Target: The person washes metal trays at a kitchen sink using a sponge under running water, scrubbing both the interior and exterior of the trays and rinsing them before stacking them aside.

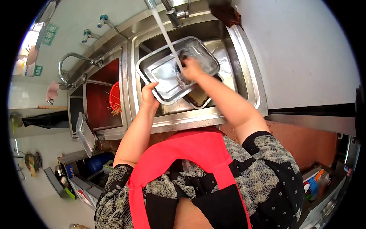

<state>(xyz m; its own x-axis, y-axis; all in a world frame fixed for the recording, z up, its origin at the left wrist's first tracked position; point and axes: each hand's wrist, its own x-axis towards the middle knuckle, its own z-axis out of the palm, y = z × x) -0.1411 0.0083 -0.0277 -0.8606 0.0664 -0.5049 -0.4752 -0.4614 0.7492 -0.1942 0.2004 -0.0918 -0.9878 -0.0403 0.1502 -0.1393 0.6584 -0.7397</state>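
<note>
My left hand [149,96] grips the near left corner of a rectangular stainless steel tray [163,77], thumb over the rim. The tray is tilted over the sink basin [226,54]. Inside it, my right hand [193,68] is blurred and closed around a small dark thing [183,55] that looks like a scouring pad. Water [164,33] pours from the faucet spout [150,4] into the tray beside my right fingers, with splashes on the metal. Partly hidden below lies a second metal tray [201,98] with brownish liquid in it.
A dark brown cloth [227,15] hangs over the sink's back right corner. In the left basin, a red container [115,96] holds thin sticks. Another steel tray [85,134] leans on that basin's outer edge. A curved faucet [73,55] rises at the left; a white wall [297,54] borders the right.
</note>
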